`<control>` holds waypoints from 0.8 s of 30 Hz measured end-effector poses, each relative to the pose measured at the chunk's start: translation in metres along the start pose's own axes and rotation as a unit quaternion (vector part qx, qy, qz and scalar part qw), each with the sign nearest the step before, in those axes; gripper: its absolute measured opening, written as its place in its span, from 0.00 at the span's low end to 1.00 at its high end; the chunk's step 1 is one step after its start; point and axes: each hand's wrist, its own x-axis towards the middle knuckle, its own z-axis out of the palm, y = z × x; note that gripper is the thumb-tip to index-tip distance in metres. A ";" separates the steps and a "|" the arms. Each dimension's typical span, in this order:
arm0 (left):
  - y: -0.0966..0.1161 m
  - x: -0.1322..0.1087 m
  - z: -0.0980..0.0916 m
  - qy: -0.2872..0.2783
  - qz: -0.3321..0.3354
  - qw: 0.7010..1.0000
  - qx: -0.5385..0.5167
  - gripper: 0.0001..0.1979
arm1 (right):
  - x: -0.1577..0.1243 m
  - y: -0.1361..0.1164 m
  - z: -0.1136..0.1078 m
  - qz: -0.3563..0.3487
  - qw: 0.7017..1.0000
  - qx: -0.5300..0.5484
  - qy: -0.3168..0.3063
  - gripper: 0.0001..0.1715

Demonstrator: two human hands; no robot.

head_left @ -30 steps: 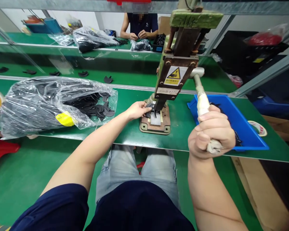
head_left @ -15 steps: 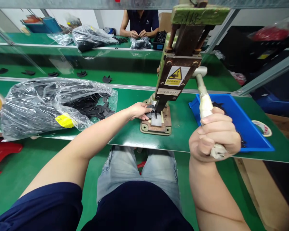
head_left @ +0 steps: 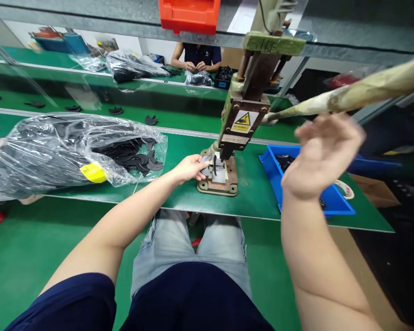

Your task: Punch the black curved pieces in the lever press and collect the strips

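Observation:
My left hand pinches a thin dark flat piece at the left side of the press base. A narrow black curved piece stands on the metal plate below the ram of the green and brown hand press. My right hand, blurred, is raised with its fingers spread apart and holds nothing. Just above its fingers the wrapped lever of the press slants up to the right.
A clear bag of black pieces lies left. The blue bin is right of the press, with a tape roll beside it. Overhead is a red bin on a shelf. Across the bench, a person's hands work.
The lever has swung up and the ram has risen. My right hand has let go of the lever and moved up. The view has shifted, showing more of the shelf.

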 end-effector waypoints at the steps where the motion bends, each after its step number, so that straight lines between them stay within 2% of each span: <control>1: 0.001 -0.010 -0.003 -0.007 0.016 1.000 -0.001 0.21 | -0.020 0.004 0.004 0.053 0.998 0.026 -0.014 0.16; 3: 0.005 -0.030 -0.006 -0.024 0.038 0.999 -0.004 0.22 | -0.063 0.011 0.017 0.106 0.992 0.043 -0.055 0.18; 5: 0.010 -0.048 -0.006 -0.038 0.048 0.998 -0.003 0.23 | -0.103 0.015 0.035 0.147 0.980 0.055 -0.123 0.19; 8: 0.016 -0.068 -0.002 -0.055 0.049 0.997 0.002 0.23 | -0.138 0.015 0.062 0.185 0.960 0.078 -0.194 0.20; 11: 0.017 -0.080 0.003 -0.067 0.043 0.997 0.009 0.23 | -0.149 0.012 0.079 0.199 0.953 0.088 -0.211 0.20; 14: 0.016 -0.087 0.005 -0.069 0.039 0.997 0.003 0.23 | -0.154 0.008 0.084 0.200 0.954 0.081 -0.209 0.20; 17: 0.017 -0.089 0.006 -0.074 0.027 0.997 -0.014 0.24 | -0.161 0.004 0.082 0.189 0.958 0.064 -0.207 0.20; 20: 0.020 -0.088 0.006 -0.101 -0.008 0.995 -0.023 0.24 | -0.163 -0.001 0.078 0.164 0.963 0.034 -0.213 0.17; 24: 0.025 -0.085 -0.001 -0.098 -0.009 0.995 0.020 0.25 | -0.153 -0.009 0.071 0.115 0.959 -0.015 -0.259 0.17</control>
